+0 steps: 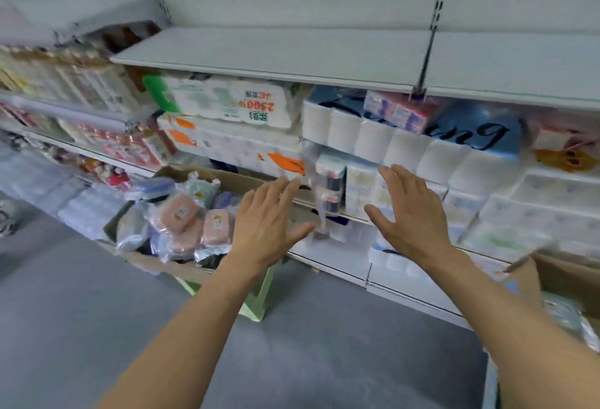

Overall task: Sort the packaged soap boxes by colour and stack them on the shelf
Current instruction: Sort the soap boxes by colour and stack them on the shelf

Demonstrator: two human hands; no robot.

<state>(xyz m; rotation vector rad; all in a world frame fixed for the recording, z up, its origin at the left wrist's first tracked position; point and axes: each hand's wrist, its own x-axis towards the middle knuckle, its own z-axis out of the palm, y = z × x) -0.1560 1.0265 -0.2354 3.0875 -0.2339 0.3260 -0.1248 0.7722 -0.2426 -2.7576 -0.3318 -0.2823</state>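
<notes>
A brown cardboard box [201, 274] at the lower left holds several plastic-wrapped soap boxes, among them pink ones [179, 214] and a blue-purple one [155, 188]. My left hand [266, 223] hovers just right of the box with fingers spread and holds nothing. My right hand [409, 214] is raised beside it, also spread and empty, in front of the tissue packs. A bare grey shelf [292, 51] runs across the upper middle of the view. The whole frame is blurred.
Toilet-paper and tissue packs [406, 145] fill the shelves under the bare one. A pale green stool [259, 298] stands beneath the cardboard box. A second cardboard box [565, 278] sits at the lower right. Grey floor lies below.
</notes>
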